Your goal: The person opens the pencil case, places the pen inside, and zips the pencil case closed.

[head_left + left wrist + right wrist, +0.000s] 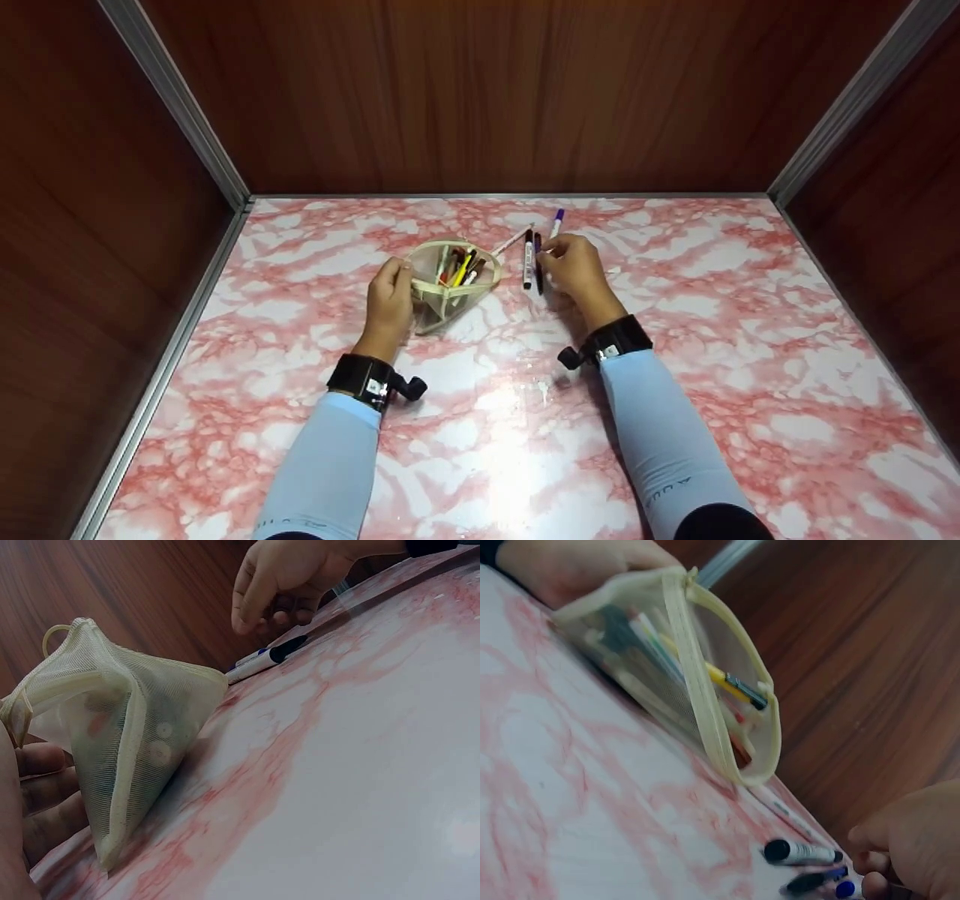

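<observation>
A cream mesh pencil case (pixel 457 291) stands unzipped, its mouth showing several pens and a yellow pen (pixel 462 271). My left hand (pixel 390 296) grips its left edge, thumb at the rim. To the right of the case lie a black-capped white marker (pixel 528 262) and a slim dark pen (pixel 538 262). My right hand (pixel 576 262) is over them with fingers loosely bent. In the left wrist view, the right hand (pixel 289 581) shows nothing between its fingertips. A purple-capped marker (pixel 557 223) passes partly behind this hand.
A thin white pencil-like stick (pixel 512 240) lies slanting beside the case's mouth. The table (pixel 480 450) has a red-and-white marbled top. Brown wood panels (pixel 480 97) wall it at the back and sides, with metal strips (pixel 180 97) along the corners.
</observation>
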{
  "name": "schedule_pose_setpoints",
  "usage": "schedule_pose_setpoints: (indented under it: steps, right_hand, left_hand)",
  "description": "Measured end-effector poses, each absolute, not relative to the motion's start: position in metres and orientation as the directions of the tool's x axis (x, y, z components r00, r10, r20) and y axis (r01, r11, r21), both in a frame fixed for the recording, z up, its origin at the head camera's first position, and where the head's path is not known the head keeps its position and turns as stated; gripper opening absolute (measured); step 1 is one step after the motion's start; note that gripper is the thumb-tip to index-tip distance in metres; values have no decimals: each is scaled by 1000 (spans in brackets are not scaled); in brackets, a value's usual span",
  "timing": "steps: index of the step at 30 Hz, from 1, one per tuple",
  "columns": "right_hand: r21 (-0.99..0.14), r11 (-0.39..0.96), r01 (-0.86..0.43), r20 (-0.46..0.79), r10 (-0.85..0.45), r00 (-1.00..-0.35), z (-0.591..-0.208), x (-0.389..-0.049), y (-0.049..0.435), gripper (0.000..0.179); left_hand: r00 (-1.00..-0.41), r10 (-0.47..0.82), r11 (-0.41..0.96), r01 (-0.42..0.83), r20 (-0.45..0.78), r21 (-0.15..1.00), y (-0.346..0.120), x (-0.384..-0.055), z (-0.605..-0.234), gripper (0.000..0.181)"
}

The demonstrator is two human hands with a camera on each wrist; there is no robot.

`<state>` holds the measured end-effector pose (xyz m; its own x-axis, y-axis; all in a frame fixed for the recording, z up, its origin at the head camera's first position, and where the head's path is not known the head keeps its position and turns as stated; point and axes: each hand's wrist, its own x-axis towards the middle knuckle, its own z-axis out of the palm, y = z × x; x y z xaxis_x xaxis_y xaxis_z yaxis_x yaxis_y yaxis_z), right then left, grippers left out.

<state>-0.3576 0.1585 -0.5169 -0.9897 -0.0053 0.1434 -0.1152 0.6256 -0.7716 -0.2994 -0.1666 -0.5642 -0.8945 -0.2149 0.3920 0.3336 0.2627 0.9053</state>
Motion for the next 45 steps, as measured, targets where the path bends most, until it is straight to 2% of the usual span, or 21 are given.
schedule_pose_setpoints:
  steps: [17,25,36,45]
  right_hand:
    - [-679,729,-90,52,-75,-996,-527,-363,169,33]
    - [-584,810,-47,-27,-77,-997,-514,-356,163,25]
    - [-493,865,-94,24,-94,-995,-512,-352,172,9]
    - [-467,880,-81,-14,-99,-995,-510,-354,173,22]
  left_hand:
    - [-900,-204,262,330,386,907,-168,-299,-564,28]
    - [-902,-205,265,323,380,909,-168,-298,-564,28]
    - [-900,-204,275,324,385,905,-168,-299,-564,27]
    - [-899,-210,279,322,384,905,-167,-299,-565,27]
